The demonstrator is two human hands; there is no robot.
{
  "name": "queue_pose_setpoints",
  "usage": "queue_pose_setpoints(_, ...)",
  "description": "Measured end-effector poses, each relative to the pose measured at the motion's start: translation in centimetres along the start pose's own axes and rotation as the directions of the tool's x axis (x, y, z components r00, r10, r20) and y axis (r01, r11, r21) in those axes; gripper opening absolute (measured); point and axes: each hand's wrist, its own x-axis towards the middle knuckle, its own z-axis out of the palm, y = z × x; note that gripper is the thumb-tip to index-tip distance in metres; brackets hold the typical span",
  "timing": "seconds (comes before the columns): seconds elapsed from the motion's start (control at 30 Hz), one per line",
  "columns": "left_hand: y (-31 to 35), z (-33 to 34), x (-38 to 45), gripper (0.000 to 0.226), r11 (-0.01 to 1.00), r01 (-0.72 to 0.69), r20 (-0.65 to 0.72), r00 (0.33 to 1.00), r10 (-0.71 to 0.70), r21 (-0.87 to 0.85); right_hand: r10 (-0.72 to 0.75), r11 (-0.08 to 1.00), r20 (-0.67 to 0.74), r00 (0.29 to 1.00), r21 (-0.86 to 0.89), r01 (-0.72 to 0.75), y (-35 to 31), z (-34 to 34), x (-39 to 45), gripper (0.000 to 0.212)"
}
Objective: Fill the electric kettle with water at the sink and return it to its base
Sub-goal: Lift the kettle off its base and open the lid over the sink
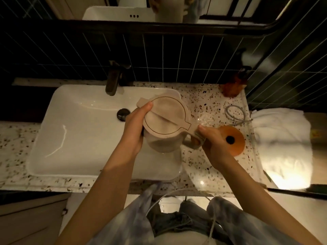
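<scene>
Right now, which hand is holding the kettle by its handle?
The right hand, nearest the orange base, grips the handle. The left hand only steadies the kettle body on the sink side.

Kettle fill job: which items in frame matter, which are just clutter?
Job:
- kettle, lid shut, held by left hand and right hand
- orange base
- sink
- tap

Clutter:
- white towel
- coiled cable
- amber bottle
</scene>
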Motion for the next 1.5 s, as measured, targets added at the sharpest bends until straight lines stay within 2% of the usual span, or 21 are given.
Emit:
queue_pose_setpoints(0.2, 1.0, -5.0, -0.1, 0.039, 0.997, -0.009, 0.083, 0.997, 0.002, 0.076, -0.022, 1.0, -0.013, 1.0, -0.008, 0.022, 2.1, 5.0, -0.9, 0.037)
queue_pose_setpoints(0.33, 1.3, -7.2, -0.4, 0.039, 0.991, 0.019, 0.054, 0.998, -0.026, 0.135, -0.009, 0.999, -0.013, 1.0, 0.048, 0.01, 3.3, 7.2, -1.7, 0.036)
queue_pose_setpoints(0.83, 1.0, -11.7, -1.2, 0.027, 0.99, 0.028, 0.037, 0.999, -0.034, 0.137, 0.039, 0.996, 0.022, 0.999, -0.076, -0.037, 4.0, 10.9, -2.5, 0.035)
queue_pose_setpoints(0.93, 1.3, -12.4, -1.5, 0.051, 0.983, -0.02, 0.02, 1.0, 0.017, 0.181, 0.041, 0.996, 0.036, 0.999, -0.074, -0.039, 4.2, 11.3, -2.4, 0.037)
queue_pose_setpoints(1.0, 1.8, -12.5, -2.0, 0.064, 0.961, -0.117, -0.002, 0.993, 0.121, 0.25, 0.044, 0.993, 0.028, 0.999, -0.11, -0.041, 4.6, 11.5, -2.2, 0.043)
queue_pose_setpoints(1.07, 2.3, -12.2, -2.7, 0.058, 0.901, -0.253, 0.022, 0.965, 0.262, 0.351, 0.04, 0.99, 0.021, 0.999, -0.135, -0.037, 4.9, 11.6, -2.1, 0.045)
queue_pose_setpoints(1.13, 2.8, -11.6, -3.3, 0.04, 0.841, -0.341, 0.064, 0.936, 0.347, 0.421, 0.041, 0.99, 0.016, 0.999, -0.132, -0.039, 5.2, 11.5, -2.0, 0.043)
queue_pose_setpoints(1.2, 3.0, -11.1, -3.8, 0.029, 0.831, -0.358, 0.112, 0.932, 0.344, 0.426, 0.039, 0.991, 0.004, 0.999, -0.128, -0.039, 5.5, 11.4, -1.9, 0.046)
queue_pose_setpoints(1.3, 2.9, -10.4, -4.3, 0.028, 0.839, -0.341, 0.194, 0.939, 0.284, 0.424, 0.03, 0.994, -0.028, 0.999, -0.108, -0.033, 5.8, 11.4, -1.8, 0.057)
queue_pose_setpoints(1.4, 2.6, -9.7, -4.4, 0.033, 0.829, -0.347, 0.191, 0.937, 0.292, 0.439, 0.039, 0.995, -0.065, 0.997, -0.087, -0.044, 5.5, 11.5, -1.8, 0.048)
queue_pose_setpoints(1.5, 2.8, -8.7, -4.5, 0.027, 0.824, -0.372, 0.179, 0.928, 0.326, 0.428, 0.019, 0.997, -0.098, 0.995, -0.071, -0.026, 5.1, 11.0, -1.6, 0.041)
